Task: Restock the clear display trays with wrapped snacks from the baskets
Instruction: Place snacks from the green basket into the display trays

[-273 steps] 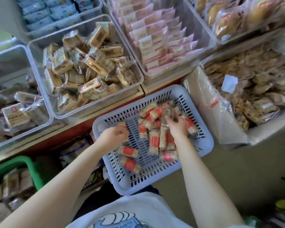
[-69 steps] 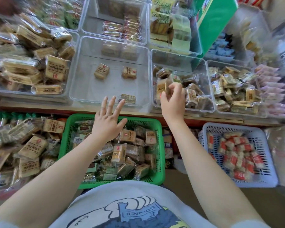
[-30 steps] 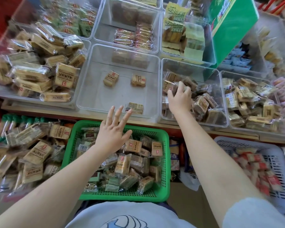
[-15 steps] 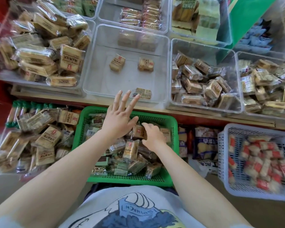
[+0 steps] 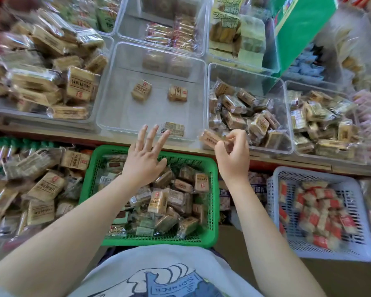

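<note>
My right hand (image 5: 232, 155) pinches a brown wrapped snack (image 5: 210, 139) in the air, just in front of the clear tray (image 5: 286, 123) that holds several brown wrapped snacks. My left hand (image 5: 145, 159) hovers with fingers spread over the far edge of the green basket (image 5: 211, 237), which is full of mixed wrapped snacks. The middle clear tray (image 5: 116, 103) beyond my left hand holds three wrapped snacks and is otherwise bare.
A pale blue basket (image 5: 361, 251) of red-and-white wrapped snacks sits at the right. A heap of bagged snacks (image 5: 41, 189) lies left of the green basket. More clear trays (image 5: 90, 116) with packs line the wooden shelf, and a green box (image 5: 304, 28) stands behind.
My right hand has risen from the green basket with a wrapped snack and moved toward the right clear tray. My left hand has stayed spread over the basket.
</note>
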The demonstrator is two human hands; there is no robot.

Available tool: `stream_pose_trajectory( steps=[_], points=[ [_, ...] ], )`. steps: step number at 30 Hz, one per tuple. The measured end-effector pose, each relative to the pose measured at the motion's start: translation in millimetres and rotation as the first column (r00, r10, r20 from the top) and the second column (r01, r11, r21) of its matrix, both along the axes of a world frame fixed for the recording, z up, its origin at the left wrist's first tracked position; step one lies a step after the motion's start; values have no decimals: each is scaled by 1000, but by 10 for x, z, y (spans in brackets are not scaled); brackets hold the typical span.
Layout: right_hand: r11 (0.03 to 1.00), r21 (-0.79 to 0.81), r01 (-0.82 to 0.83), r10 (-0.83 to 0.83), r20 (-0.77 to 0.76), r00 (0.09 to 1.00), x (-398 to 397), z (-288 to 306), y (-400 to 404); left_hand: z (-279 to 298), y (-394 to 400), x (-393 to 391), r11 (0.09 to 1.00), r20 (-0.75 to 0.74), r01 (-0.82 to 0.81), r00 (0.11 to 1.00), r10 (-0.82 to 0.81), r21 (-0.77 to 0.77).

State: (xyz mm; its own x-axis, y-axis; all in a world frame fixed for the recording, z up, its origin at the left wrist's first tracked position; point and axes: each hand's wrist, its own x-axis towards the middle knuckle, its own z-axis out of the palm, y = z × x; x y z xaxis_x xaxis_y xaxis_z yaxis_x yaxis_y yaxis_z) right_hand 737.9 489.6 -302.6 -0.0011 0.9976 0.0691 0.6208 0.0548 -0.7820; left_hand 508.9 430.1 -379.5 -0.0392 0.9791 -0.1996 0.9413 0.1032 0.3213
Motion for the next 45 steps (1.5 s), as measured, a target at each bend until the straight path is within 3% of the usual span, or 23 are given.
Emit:
stream_pose_trajectory(
  steps=[5, 6, 8, 10, 11, 14, 17, 19, 20, 22, 24, 26, 28, 31, 34, 37, 40, 42, 45],
  points=[
    [973, 193, 127, -161, 178, 971, -72, -22, 761, 48, -6, -26, 1000, -7, 17, 1000, -17, -15],
    [981, 151, 122, -158, 254, 954, -83, -68, 927, 57, -7, -29, 1000, -6, 19, 1000, -19, -21],
    [992, -110, 63, -10, 425, 905, -83, -165, 1172, 75, -5, -24, 999, -12, 22, 1000, -22, -28],
    [910, -414, 6, 236, 531, 814, -59, -237, 1255, 83, -6, -18, 999, -20, 21, 1000, -22, -35],
    [876, -482, 3, 294, 539, 789, -50, -248, 1246, 84, -3, -21, 999, -21, 21, 1000, -22, -37],
    [932, -361, 5, 194, 513, 836, -68, -186, 1079, 77, 8, -30, 999, -21, 22, 1000, -23, -30],
    [999, 14, -29, 22, 363, 932, -162, -125, 627, 80, 22, -26, 999, -18, 24, 1000, -25, -32],
    [994, 78, -76, 56, 235, 970, -258, -178, 213, 73, 19, -21, 999, -9, 21, 1000, -22, -26],
    [994, -2, -105, 103, 205, 973, -313, -237, 35, 65, 15, -20, 1000, -7, 20, 1000, -20, -21],
    [932, -325, -159, 230, 193, 954, -432, -461, -211, 55, 15, -23, 1000, -6, 21, 1000, -21, -17],
    [743, -649, -160, 376, 207, 903, -535, -746, -358, 62, 22, -28, 1000, 2, 24, 1000, -24, -19],
    [569, -810, -142, 483, 190, 855, -629, -957, -501, 73, 16, -29, 1000, 10, 25, 1000, -25, -17],
    [485, -860, -161, 526, 139, 839, -701, -1112, -665, 69, 2, -25, 1000, 6, 24, 1000, -24, -16],
    [502, -850, -158, 498, 135, 856, -738, -1252, -793, 65, 0, -25, 999, -8, 19, 1000, -20, -31],
    [465, -873, -145, 311, 7, 950, -661, -1176, -710, 60, -1, -28, 999, -4, 15, 1000, -15, -43],
    [422, -886, -194, 103, -166, 981, -408, -909, -532, 30, -11, -35, 1000, 6, 9, 1000, -9, -26],
    [456, -814, -359, -159, -471, 868, -74, -456, -266, 17, -18, -42, 1000, 26, 0, 1000, 0, -19],
    [572, -719, -395, -243, -609, 755, 92, -129, -31, 21, -22, -33, 1000, 33, -4, 999, 5, -17],
    [784, -587, -202, -376, -708, 598, 171, 158, 400, 39, -10, -11, 1000, 38, -10, 999, 11, -15]
  ],
)
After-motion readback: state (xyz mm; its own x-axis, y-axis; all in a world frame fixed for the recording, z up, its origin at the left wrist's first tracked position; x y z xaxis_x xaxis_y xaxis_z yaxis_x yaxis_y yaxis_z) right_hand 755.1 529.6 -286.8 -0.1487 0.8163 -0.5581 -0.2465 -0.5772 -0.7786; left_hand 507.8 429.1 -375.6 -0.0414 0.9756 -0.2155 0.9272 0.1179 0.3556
